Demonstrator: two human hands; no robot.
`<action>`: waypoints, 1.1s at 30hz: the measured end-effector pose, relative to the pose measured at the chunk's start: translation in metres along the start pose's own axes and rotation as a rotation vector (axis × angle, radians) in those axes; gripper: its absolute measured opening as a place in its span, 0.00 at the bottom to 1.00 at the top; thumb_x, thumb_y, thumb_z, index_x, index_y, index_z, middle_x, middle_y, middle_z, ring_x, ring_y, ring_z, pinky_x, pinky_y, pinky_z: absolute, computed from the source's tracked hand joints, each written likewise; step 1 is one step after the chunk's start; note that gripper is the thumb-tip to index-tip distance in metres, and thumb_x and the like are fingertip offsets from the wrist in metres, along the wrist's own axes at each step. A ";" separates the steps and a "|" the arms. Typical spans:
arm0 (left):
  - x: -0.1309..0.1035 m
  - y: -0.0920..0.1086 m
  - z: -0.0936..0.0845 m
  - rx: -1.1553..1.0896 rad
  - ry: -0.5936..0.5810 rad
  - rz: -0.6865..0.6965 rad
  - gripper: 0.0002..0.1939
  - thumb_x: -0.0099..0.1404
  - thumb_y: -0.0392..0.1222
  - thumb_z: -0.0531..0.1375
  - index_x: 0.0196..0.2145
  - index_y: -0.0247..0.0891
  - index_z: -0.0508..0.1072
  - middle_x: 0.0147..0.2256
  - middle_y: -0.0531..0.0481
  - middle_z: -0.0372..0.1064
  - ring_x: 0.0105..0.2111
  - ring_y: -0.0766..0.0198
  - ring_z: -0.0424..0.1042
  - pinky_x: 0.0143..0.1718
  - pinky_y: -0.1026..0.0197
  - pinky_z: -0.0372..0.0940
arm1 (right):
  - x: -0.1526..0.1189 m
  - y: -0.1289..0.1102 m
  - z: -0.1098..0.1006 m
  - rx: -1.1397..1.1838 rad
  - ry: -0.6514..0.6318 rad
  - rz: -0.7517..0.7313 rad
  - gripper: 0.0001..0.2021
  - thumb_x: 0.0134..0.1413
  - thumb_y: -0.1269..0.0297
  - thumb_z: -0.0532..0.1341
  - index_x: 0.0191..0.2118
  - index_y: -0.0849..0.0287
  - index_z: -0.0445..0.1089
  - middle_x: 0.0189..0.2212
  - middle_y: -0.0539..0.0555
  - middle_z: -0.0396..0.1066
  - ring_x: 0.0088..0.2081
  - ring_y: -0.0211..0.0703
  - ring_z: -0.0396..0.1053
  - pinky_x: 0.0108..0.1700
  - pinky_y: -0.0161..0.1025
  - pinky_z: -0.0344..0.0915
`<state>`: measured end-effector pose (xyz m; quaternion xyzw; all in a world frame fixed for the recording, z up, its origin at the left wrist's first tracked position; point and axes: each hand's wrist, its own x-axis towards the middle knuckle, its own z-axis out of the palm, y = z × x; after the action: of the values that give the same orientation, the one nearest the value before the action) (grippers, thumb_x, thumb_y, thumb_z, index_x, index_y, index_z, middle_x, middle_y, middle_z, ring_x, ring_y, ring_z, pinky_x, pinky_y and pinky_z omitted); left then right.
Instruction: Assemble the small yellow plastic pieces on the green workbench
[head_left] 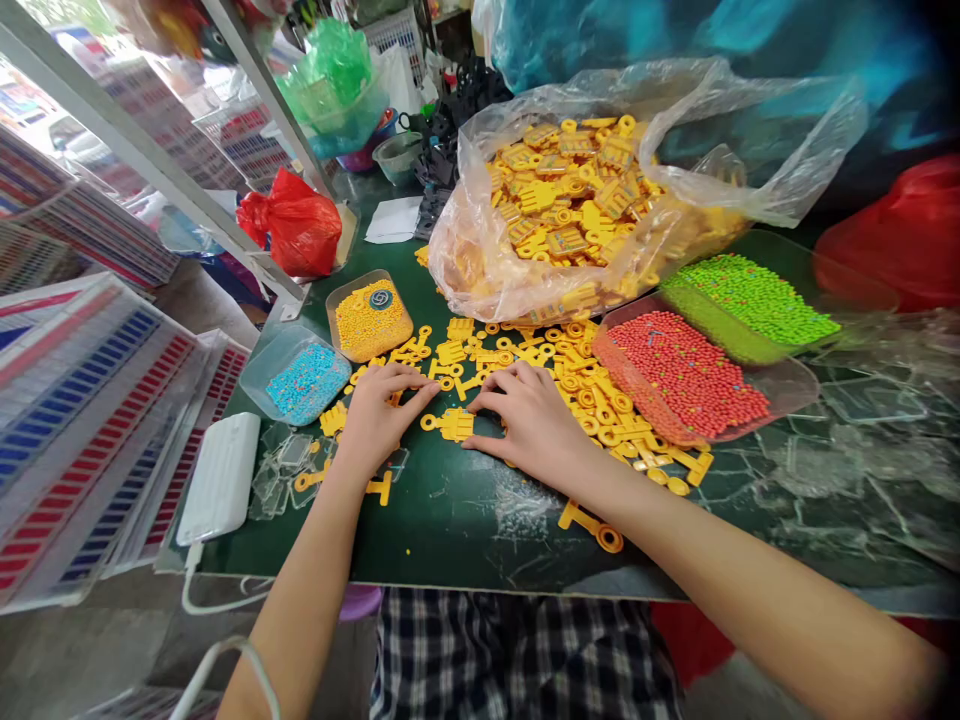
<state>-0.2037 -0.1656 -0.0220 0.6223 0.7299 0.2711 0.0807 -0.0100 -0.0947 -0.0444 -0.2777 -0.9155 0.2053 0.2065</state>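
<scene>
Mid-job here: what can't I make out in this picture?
All in the head view:
- Whether the left hand pinches anything: too small to tell.
- Inside bottom of the clear bag: covered by yellow parts.
- Contents of the left red bag: hidden by its film.
- Right red bag: cut off by the right edge.

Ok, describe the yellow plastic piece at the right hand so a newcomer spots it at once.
Find the dark green table, then the right hand near its middle. At that hand's fingers is the yellow plastic piece, blocky with a ring at one end. Unlike the jumbled yellow parts beyond, it sits apart, ring toward the left hand.
</scene>
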 end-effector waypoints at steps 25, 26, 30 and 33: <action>0.000 -0.021 -0.031 0.151 0.090 0.058 0.13 0.69 0.48 0.56 0.35 0.40 0.76 0.41 0.47 0.73 0.45 0.55 0.69 0.50 0.52 0.61 | 0.001 0.001 0.001 0.046 0.020 -0.020 0.14 0.44 0.52 0.72 0.36 0.53 0.78 0.37 0.53 0.73 0.45 0.51 0.64 0.48 0.48 0.58; -0.001 -0.032 -0.041 0.195 0.208 -0.021 0.13 0.68 0.49 0.56 0.35 0.39 0.76 0.41 0.46 0.73 0.45 0.53 0.69 0.50 0.51 0.61 | 0.001 0.002 0.002 0.048 0.028 -0.028 0.14 0.43 0.52 0.72 0.36 0.53 0.78 0.37 0.53 0.73 0.44 0.51 0.65 0.48 0.48 0.58; -0.002 -0.071 -0.077 0.419 0.360 -0.367 0.16 0.65 0.52 0.57 0.34 0.39 0.79 0.42 0.41 0.75 0.45 0.45 0.70 0.48 0.46 0.62 | 0.000 0.003 0.004 0.037 0.064 -0.068 0.14 0.43 0.53 0.73 0.35 0.52 0.77 0.36 0.53 0.73 0.43 0.51 0.65 0.48 0.48 0.59; 0.008 -0.080 -0.089 0.477 0.251 -0.436 0.18 0.64 0.52 0.56 0.38 0.39 0.80 0.43 0.41 0.76 0.44 0.44 0.71 0.46 0.47 0.63 | 0.000 0.004 0.005 0.032 0.082 -0.077 0.14 0.43 0.52 0.73 0.34 0.53 0.77 0.36 0.53 0.73 0.43 0.51 0.66 0.48 0.48 0.59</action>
<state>-0.3150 -0.1907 0.0146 0.4151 0.8926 0.1437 -0.1012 -0.0111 -0.0930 -0.0502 -0.2471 -0.9128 0.2003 0.2560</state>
